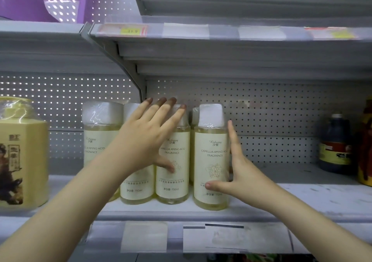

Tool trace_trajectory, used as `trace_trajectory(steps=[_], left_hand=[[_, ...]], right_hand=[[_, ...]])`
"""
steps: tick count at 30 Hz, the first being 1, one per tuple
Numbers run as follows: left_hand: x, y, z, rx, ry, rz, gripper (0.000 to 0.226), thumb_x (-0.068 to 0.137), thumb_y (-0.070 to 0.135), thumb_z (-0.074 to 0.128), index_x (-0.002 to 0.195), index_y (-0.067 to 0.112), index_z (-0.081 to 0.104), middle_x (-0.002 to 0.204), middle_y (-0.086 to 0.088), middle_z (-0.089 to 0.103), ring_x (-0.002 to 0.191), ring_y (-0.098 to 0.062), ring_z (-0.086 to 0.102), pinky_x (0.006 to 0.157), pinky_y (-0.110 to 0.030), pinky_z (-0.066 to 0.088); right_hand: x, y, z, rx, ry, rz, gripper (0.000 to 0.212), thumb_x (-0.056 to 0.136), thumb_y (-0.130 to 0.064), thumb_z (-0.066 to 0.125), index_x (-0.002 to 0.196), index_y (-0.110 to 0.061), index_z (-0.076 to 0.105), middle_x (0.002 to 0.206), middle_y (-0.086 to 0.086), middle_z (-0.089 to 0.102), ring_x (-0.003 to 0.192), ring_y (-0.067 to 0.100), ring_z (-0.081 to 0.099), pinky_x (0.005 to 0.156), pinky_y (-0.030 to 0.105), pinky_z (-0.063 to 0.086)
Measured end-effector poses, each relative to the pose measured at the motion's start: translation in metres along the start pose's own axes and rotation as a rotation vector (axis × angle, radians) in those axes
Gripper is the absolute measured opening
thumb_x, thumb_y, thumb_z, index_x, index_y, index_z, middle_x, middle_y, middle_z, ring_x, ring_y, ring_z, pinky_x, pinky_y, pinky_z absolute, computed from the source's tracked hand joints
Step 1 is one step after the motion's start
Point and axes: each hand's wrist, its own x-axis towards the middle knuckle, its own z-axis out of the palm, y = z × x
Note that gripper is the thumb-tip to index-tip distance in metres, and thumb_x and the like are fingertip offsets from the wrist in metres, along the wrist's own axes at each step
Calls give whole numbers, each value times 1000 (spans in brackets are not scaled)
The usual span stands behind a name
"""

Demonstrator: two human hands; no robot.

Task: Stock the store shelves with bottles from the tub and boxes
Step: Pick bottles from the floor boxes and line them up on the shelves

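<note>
Several pale yellow bottles with cream labels and white caps stand upright in a row on the grey shelf (pixel 302 197). My left hand (pixel 149 137) lies flat with fingers spread over the fronts and caps of the middle bottles (pixel 173 181). My right hand (pixel 239 171) presses on the rightmost bottle (pixel 211 161), with the fingers along its right side and the thumb across its lower label. The leftmost bottle (pixel 98 128) stands partly behind my left forearm. Neither hand closes around a bottle.
A large yellow jar (pixel 20 153) sits at the shelf's left. A dark blue bottle (pixel 335 145) and a red-yellow container (pixel 365 145) stand at the right, with bare shelf between them and the row. An upper shelf (pixel 221 40) hangs close overhead; a purple plastic item (pixel 30 0) sits above left.
</note>
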Motion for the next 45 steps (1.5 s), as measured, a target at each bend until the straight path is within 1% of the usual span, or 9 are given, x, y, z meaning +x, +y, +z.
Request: trace_trajectory(steps=[7, 12, 22, 27, 30, 34, 38, 42, 45], left_hand=[[2, 2, 1, 3, 46, -9, 143, 28, 88, 64, 145, 9, 42, 134, -22, 52, 117, -39, 54, 107, -49, 35], [4, 1, -1, 12, 78, -14, 140, 26, 87, 63, 141, 9, 48, 130, -25, 55, 111, -39, 56, 102, -44, 26], [4, -1, -2, 21, 60, -9, 140, 29, 89, 62, 144, 11, 44, 131, -24, 53, 110, -39, 54, 100, -44, 25], [6, -3, -3, 5, 68, -4, 142, 27, 90, 62, 144, 12, 43, 127, -22, 53, 106, -39, 55, 97, -44, 26], [6, -3, -4, 3, 65, 2, 143, 27, 92, 61, 144, 13, 42, 127, -21, 53, 106, -38, 55, 95, -44, 29], [7, -4, -3, -5, 74, 8, 143, 26, 92, 61, 144, 13, 42, 126, -20, 53, 102, -36, 53, 93, -44, 32], [7, -5, -1, 0, 80, 17, 143, 28, 93, 60, 145, 13, 40, 126, -20, 52, 102, -36, 52, 92, -45, 34], [9, -4, -1, 3, 82, 24, 141, 30, 93, 58, 145, 13, 41, 126, -19, 51, 102, -36, 51, 91, -46, 34], [9, -4, -1, 6, 80, 22, 140, 32, 95, 55, 146, 14, 40, 127, -19, 51, 103, -36, 51, 93, -47, 34]], right_hand=[[5, 4, -1, -4, 27, -8, 135, 66, -34, 88, 126, -73, -27, 151, -11, 40, 130, 9, 49, 111, 45, 40], [11, 7, 3, 3, 39, -7, 136, 66, -33, 88, 128, -72, -26, 149, -14, 42, 131, 8, 46, 112, 44, 39], [17, 9, 4, -17, -16, 29, 135, 71, -33, 85, 128, -68, -32, 148, -19, 40, 121, -1, 49, 104, 24, 38], [18, -2, 2, -147, 18, 2, 140, 66, -42, 86, 129, -62, -37, 158, -20, -1, 132, -4, 24, 108, 24, 27], [21, -16, -7, -271, 84, -71, 140, 61, -48, 87, 127, -66, -36, 156, -18, -28, 144, 4, 5, 115, 40, 27], [29, -27, -12, -454, 57, -133, 136, 60, -51, 86, 128, -69, -30, 154, -20, -35, 151, 15, 2, 112, 50, 35], [30, -21, -10, -394, 77, -122, 132, 62, -47, 87, 129, -73, -24, 153, -25, -31, 148, 14, 17, 106, 40, 41], [31, -15, -5, -290, 73, -95, 129, 68, -36, 85, 128, -75, -21, 150, -15, 10, 121, 10, 45, 85, 19, 40], [34, -15, -5, -249, 62, -99, 130, 67, -34, 86, 128, -75, -21, 140, -7, 21, 103, 11, 51, 72, 14, 41]])
